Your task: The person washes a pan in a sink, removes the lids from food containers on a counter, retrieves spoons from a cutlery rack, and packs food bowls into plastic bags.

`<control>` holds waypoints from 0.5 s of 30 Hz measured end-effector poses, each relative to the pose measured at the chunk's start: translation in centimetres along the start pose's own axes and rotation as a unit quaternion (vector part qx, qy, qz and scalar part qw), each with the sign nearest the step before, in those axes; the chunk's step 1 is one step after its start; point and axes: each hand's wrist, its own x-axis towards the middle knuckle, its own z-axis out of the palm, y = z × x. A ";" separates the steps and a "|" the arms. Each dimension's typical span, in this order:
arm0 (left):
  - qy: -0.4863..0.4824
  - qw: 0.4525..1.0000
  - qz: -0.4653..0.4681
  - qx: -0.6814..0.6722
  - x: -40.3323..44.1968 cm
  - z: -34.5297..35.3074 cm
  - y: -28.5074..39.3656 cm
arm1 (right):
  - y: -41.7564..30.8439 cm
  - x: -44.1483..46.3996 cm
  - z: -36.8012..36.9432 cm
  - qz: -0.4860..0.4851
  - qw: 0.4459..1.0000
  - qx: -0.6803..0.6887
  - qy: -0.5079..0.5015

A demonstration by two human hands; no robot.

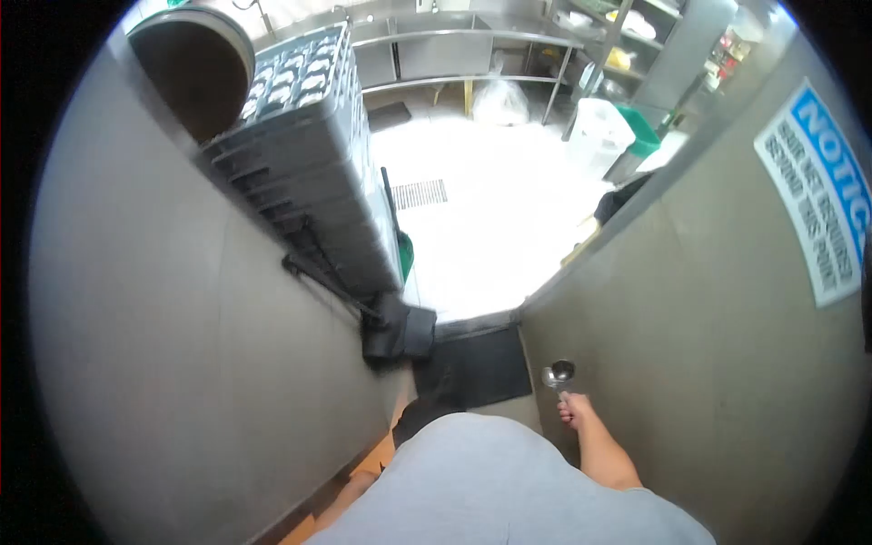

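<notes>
In the head view, my right hand [574, 411] is closed around the handles of what look like two metal scoops [562, 371]. Their round, shiny bowls point forward, away from my body, close to the right wall. Low on the left, beside my grey shirt, part of my left hand [365, 479] shows at the end of the forearm. Its fingers are mostly hidden, so whether it holds anything cannot be made out.
Walls flank the narrow doorway, with a black mat [481, 368] on the floor. Left stand stacked grey dish racks [313, 173], a round bin [195, 73] and a black dustpan [398, 331]. A notice sign [817, 191] hangs right. Beyond are steel sinks [445, 54] and white [599, 136] and green bins [641, 132].
</notes>
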 end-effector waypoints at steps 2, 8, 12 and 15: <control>0.006 0.999 0.007 0.042 0.0 -0.8 9.8 | -6.1 -0.4 3.5 -0.008 0.997 0.036 -0.072; 0.129 0.980 0.147 0.039 10.3 -5.7 33.3 | -22.4 0.3 11.3 -0.064 0.985 -0.026 -0.157; 0.207 0.948 0.240 -0.040 10.6 -7.0 48.0 | -31.3 7.2 15.1 -0.085 0.973 -0.125 -0.177; 0.220 0.952 0.206 -0.051 13.0 -5.4 51.7 | -38.9 13.4 19.1 -0.085 0.964 -0.190 -0.163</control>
